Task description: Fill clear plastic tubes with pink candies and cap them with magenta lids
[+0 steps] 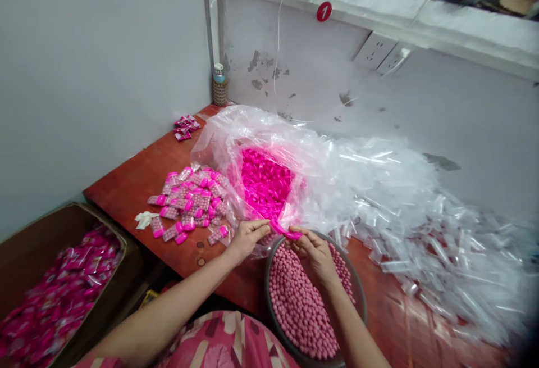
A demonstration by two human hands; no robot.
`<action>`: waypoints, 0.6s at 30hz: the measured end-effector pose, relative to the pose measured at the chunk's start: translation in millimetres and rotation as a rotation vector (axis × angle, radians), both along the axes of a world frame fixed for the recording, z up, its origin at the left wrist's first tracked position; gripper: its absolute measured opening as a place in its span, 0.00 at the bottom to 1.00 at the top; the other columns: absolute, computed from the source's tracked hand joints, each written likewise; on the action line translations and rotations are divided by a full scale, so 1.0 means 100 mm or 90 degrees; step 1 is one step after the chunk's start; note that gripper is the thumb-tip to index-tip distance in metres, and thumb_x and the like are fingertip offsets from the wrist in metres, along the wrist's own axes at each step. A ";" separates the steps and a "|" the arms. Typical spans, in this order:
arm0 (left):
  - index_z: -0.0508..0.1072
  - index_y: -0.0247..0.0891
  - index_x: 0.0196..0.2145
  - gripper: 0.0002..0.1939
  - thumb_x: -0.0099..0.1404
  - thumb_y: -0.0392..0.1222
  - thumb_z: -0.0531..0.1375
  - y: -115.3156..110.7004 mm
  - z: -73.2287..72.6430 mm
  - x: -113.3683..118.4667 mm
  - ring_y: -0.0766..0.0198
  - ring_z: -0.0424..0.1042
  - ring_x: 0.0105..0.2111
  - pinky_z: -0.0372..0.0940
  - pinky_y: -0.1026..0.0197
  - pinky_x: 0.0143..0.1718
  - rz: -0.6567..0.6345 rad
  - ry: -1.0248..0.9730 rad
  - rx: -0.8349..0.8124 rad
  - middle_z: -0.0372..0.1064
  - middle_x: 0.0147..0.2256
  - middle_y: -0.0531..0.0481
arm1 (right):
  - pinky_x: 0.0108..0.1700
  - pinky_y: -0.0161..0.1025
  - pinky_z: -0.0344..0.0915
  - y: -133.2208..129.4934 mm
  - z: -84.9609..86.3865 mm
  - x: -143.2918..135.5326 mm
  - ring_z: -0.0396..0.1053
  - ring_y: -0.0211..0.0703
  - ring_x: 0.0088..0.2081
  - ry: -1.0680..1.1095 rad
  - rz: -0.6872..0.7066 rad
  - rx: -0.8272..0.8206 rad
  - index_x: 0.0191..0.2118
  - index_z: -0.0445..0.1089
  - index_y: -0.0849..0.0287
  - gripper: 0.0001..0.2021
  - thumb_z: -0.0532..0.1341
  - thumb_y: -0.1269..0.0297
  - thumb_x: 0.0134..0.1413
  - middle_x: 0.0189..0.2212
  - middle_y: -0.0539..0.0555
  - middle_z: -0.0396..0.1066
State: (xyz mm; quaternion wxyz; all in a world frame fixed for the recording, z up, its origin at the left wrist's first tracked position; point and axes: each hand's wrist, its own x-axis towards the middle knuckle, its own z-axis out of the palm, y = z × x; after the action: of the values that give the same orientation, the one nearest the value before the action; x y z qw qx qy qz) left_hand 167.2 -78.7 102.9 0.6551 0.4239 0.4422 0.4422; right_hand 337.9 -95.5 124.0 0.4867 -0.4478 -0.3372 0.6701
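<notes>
Left hand (246,240) and right hand (315,255) both pinch pink plastic (292,235) near bowl (362,303) of pink balls (295,300); light fingertip grip probably limits slipping

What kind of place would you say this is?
Probably a small packing workshop: a basin of pink beads, a heap of clear plastic pieces, and a carton full of shiny pink packets stand at a red worktable.
</notes>
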 end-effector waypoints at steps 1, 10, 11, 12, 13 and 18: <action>0.73 0.33 0.38 0.15 0.54 0.43 0.58 0.00 0.00 -0.01 0.62 0.70 0.31 0.64 0.61 0.35 -0.021 0.039 0.033 0.73 0.33 0.46 | 0.41 0.43 0.64 0.01 0.01 -0.01 0.68 0.42 0.33 0.019 -0.004 -0.017 0.34 0.70 0.58 0.09 0.62 0.62 0.43 0.32 0.52 0.71; 0.73 0.37 0.39 0.13 0.57 0.41 0.55 -0.04 0.08 -0.04 0.61 0.71 0.35 0.63 0.62 0.38 -0.127 0.202 0.200 0.72 0.37 0.47 | 0.35 0.41 0.65 0.06 0.11 -0.17 0.67 0.38 0.28 0.135 0.128 -0.179 0.29 0.68 0.62 0.06 0.62 0.66 0.42 0.25 0.51 0.70; 0.73 0.38 0.39 0.13 0.57 0.41 0.55 -0.04 0.08 -0.06 0.61 0.71 0.35 0.64 0.62 0.38 -0.133 0.222 0.209 0.73 0.37 0.47 | 0.34 0.41 0.65 0.05 0.09 -0.19 0.67 0.38 0.26 0.141 0.110 -0.180 0.28 0.68 0.62 0.05 0.62 0.67 0.41 0.24 0.50 0.69; 0.73 0.38 0.38 0.13 0.57 0.41 0.55 -0.05 0.07 -0.08 0.61 0.71 0.35 0.64 0.62 0.38 -0.137 0.241 0.217 0.73 0.36 0.47 | 0.33 0.41 0.65 0.04 0.07 -0.22 0.67 0.37 0.25 0.142 0.093 -0.182 0.28 0.68 0.63 0.06 0.63 0.67 0.40 0.23 0.51 0.69; 0.73 0.38 0.38 0.13 0.57 0.41 0.54 -0.05 0.06 -0.09 0.61 0.71 0.35 0.64 0.61 0.38 -0.140 0.257 0.222 0.73 0.37 0.47 | 0.31 0.40 0.65 0.02 0.04 -0.24 0.67 0.37 0.24 0.139 0.080 -0.187 0.28 0.68 0.63 0.07 0.63 0.67 0.39 0.22 0.51 0.69; 0.72 0.38 0.40 0.15 0.58 0.44 0.52 -0.03 -0.03 -0.15 0.59 0.70 0.38 0.63 0.57 0.43 -0.141 0.320 0.215 0.71 0.39 0.47 | 0.24 0.35 0.63 0.02 -0.12 -0.44 0.65 0.35 0.20 0.093 0.013 -0.196 0.30 0.68 0.63 0.12 0.63 0.61 0.38 0.20 0.49 0.67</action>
State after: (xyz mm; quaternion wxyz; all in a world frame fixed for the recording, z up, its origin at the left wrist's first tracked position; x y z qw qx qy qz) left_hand 152.5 -81.4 99.9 0.4897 0.6682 0.4618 0.3169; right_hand 294.3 -93.4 111.6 0.4284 -0.4637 -0.1988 0.7496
